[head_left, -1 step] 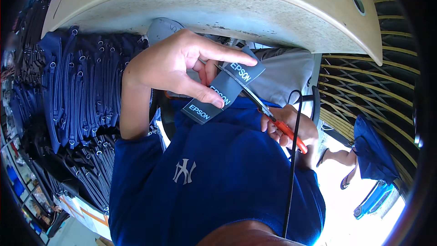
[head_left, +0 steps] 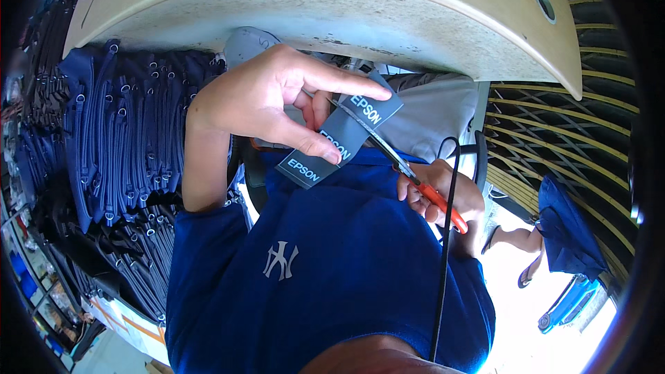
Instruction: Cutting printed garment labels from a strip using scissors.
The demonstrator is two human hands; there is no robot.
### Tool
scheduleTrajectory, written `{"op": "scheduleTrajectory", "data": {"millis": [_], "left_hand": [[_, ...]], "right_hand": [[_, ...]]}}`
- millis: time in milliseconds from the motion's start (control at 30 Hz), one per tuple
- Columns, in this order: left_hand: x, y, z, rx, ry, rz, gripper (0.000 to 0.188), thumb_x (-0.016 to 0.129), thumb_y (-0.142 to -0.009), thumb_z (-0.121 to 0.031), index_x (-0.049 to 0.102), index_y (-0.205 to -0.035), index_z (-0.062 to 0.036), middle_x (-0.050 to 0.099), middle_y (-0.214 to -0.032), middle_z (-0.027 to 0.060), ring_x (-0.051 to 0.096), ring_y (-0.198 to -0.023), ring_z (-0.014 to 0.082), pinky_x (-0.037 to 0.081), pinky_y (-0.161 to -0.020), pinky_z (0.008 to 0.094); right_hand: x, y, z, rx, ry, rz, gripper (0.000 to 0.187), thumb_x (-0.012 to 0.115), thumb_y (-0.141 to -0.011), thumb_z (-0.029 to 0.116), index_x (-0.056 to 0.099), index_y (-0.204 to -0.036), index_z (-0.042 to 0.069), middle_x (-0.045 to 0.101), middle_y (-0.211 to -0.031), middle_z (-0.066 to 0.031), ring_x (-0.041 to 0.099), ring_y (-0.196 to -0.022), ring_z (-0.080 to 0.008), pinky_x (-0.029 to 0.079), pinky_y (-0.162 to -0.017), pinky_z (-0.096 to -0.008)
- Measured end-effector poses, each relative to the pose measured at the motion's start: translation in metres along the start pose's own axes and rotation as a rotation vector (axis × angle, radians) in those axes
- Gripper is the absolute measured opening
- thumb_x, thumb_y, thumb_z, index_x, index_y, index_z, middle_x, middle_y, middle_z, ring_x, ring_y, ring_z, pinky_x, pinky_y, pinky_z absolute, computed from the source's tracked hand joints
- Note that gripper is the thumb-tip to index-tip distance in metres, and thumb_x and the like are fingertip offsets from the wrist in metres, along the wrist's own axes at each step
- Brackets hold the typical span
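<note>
- Shirt [head_left: 332, 270], blue, closest; pale interlaced-letter emblem on chest. Dark cord [head_left: 444, 263] hangs over its right side.
- Right hand [head_left: 450, 183]: fingers curled closed around the red handles of scissors [head_left: 404, 165]. Hold them by handles only; metal blades probably hard, slick, sharp.
- Label strip [head_left: 355, 140]: in front of the chest, between the hands, scissor blades across its upper part. How far the blades are parted: can't tell.
- Handling, judged: very light, thin, flexible, likely woven or coated fabric; would bend easily, low breakage risk, maybe a bit slippery. Best pinched at the two ends, fingers clear of the blades.
- Writing: same pale capital-letter word repeated down the dark strip, three times; lowest one clearest, middle one partly under the thumb.
- Left hand [head_left: 277, 100]: thumb and forefinger spread wide in a C, thumb on the lower strip, forefinger on the upper end; strip held.
- Tabletop [head_left: 312, 7] beyond, pale wood; dark blue straps [head_left: 131, 131] with metal rings, left.
</note>
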State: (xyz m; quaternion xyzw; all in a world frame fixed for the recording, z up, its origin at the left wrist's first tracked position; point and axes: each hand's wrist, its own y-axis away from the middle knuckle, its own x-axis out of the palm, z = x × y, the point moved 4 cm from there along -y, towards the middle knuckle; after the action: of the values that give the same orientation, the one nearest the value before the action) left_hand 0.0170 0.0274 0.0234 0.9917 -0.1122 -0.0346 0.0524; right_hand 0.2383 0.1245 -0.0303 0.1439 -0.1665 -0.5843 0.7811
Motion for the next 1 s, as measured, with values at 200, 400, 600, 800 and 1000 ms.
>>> {"op": "scheduleTrajectory", "data": {"millis": [200,400,600,800,1000], "left_hand": [[-0.0015,-0.0005,0.0002,0.007,0.013,0.006,0.069,0.079,-0.061,0.004,0.053,-0.124,-0.0011,0.064,-0.106,0.0081,0.051,-0.054,0.0019,0.041,-0.048,0.0159],[-0.0016,0.0005,0.0023,-0.049,0.008,0.015,0.069,0.079,-0.061,0.004,0.053,-0.124,-0.0005,0.065,-0.103,0.0081,0.051,-0.054,0.0020,0.041,-0.048,0.0158],[-0.0036,-0.0007,0.0029,-0.072,-0.022,0.032,0.068,0.079,-0.061,0.005,0.053,-0.124,0.0000,0.066,-0.088,0.0046,0.051,-0.054,0.0019,0.040,-0.049,0.0155],[-0.0037,-0.0003,0.0022,-0.064,-0.014,0.035,0.068,0.079,-0.062,0.005,0.052,-0.125,-0.0004,0.066,-0.083,0.0030,0.050,-0.054,0.0016,0.039,-0.049,0.0155],[-0.0049,-0.0014,0.0040,-0.073,0.005,0.037,0.068,0.079,-0.063,0.004,0.052,-0.125,-0.0002,0.063,-0.077,0.0014,0.049,-0.054,0.0013,0.038,-0.049,0.0153]], "right_hand": [[-0.0017,-0.0009,0.0011,-0.090,0.062,-0.006,0.055,0.064,-0.075,0.055,0.052,-0.089,0.003,0.053,-0.055,-0.0028,0.055,-0.049,-0.0158,0.041,-0.048,-0.0287],[-0.0013,-0.0007,-0.0035,-0.157,0.063,-0.037,0.056,0.062,-0.077,0.058,0.053,-0.087,0.004,0.050,-0.054,-0.0020,0.051,-0.047,-0.0158,0.038,-0.047,-0.0297],[-0.0010,-0.0014,-0.0016,-0.113,0.091,-0.050,0.049,0.061,-0.080,0.053,0.052,-0.083,0.004,0.050,-0.057,-0.0029,0.048,-0.049,-0.0156,0.037,-0.048,-0.0301],[0.0012,-0.0025,-0.0033,-0.213,0.077,-0.081,0.047,0.059,-0.083,0.050,0.052,-0.078,0.004,0.050,-0.059,-0.0030,0.048,-0.049,-0.0160,0.037,-0.048,-0.0304],[0.0015,-0.0030,-0.0020,-0.221,0.035,-0.121,0.049,0.054,-0.085,0.053,0.050,-0.071,0.006,0.045,-0.053,-0.0014,0.045,-0.046,-0.0155,0.035,-0.046,-0.0301]]}}
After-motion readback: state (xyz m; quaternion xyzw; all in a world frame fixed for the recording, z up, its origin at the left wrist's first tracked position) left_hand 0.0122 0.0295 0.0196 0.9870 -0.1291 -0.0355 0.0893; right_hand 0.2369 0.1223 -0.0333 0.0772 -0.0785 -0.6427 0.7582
